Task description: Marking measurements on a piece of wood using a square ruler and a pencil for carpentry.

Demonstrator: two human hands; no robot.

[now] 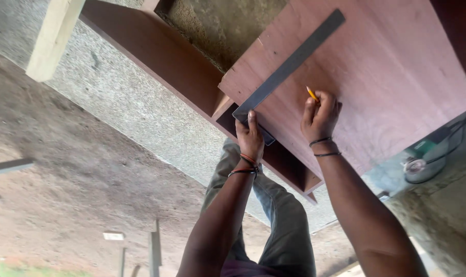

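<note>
Your left hand point(250, 137) presses flat on the near end of the steel ruler point(289, 65), which lies slanted across the reddish plywood panel point(387, 72) from its near edge. Your right hand point(320, 115) grips a yellow pencil point(312, 94), tip on the panel just beside the ruler. An angle grinder point(423, 159) sits right, on the concrete floor point(130, 107).

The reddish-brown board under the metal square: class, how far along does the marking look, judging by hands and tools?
Done: the metal square lies across the board, pinned at its corner by the left hand. In hand: the right hand holds a yellow pencil beside the blade. Left: no drawn line shows yet; the angle grinder lies untouched.
</note>
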